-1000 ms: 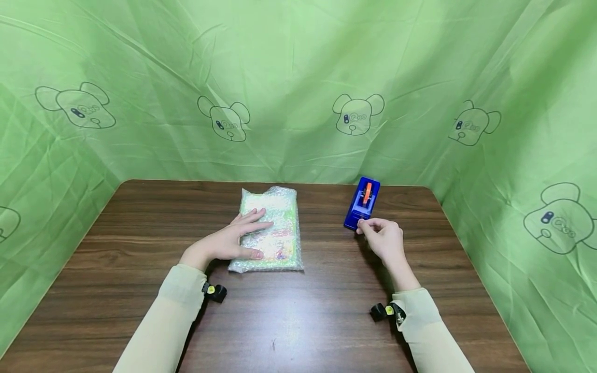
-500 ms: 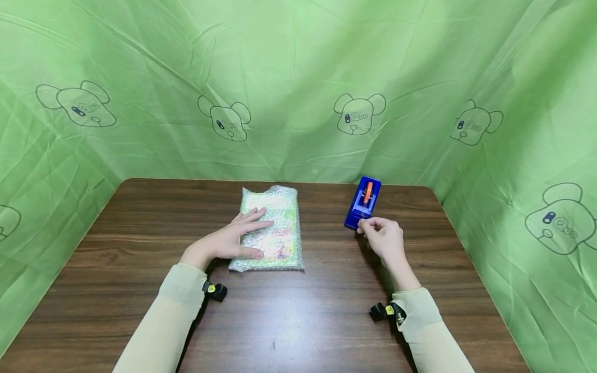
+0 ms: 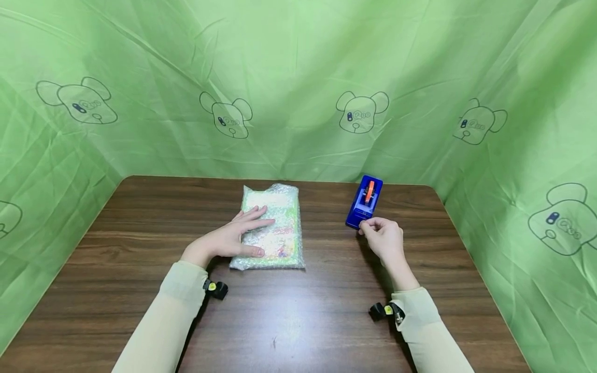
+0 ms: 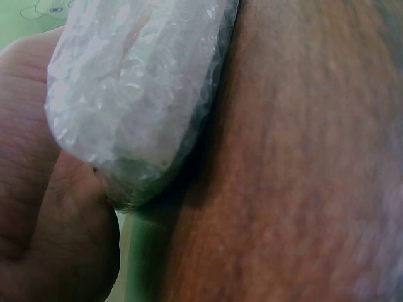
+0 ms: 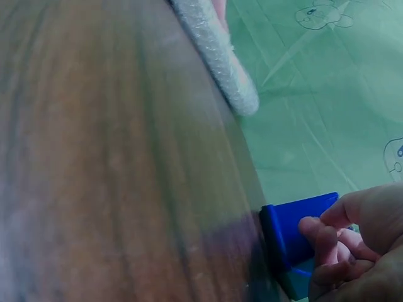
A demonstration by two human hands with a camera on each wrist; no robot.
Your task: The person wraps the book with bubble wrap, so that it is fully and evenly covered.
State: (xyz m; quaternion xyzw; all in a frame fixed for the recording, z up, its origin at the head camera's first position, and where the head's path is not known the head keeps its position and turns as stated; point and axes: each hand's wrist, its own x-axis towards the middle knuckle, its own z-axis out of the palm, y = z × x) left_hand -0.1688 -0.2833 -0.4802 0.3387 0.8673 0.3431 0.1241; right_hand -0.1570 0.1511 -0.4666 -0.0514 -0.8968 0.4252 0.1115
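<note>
A flat package in bubble wrap [image 3: 280,217], with a green and white printed face showing through, lies left of centre on the table. My left hand [image 3: 226,239] rests on it, fingers spread. The left wrist view shows the wrapped edge [image 4: 138,94] close up beside the hand. At the back right stands a blue tape dispenser [image 3: 357,211] with an orange wheel [image 3: 370,191]. My right hand [image 3: 386,239] pinches the tape with thumb and forefinger at the dispenser's near end; the clear strip itself is hardly visible. In the right wrist view the fingertips [image 5: 312,228] overlap the blue body.
The brown wood-grain table [image 3: 289,316] ends at a far edge just behind the package and dispenser. Green cloth [image 3: 289,93] with bear-head drawings hangs around the back and sides. A small black camera is strapped to each wrist.
The head view has shifted very slightly, so the table's far edge sits a little higher. Both hands, the package and the dispenser hold their places.
</note>
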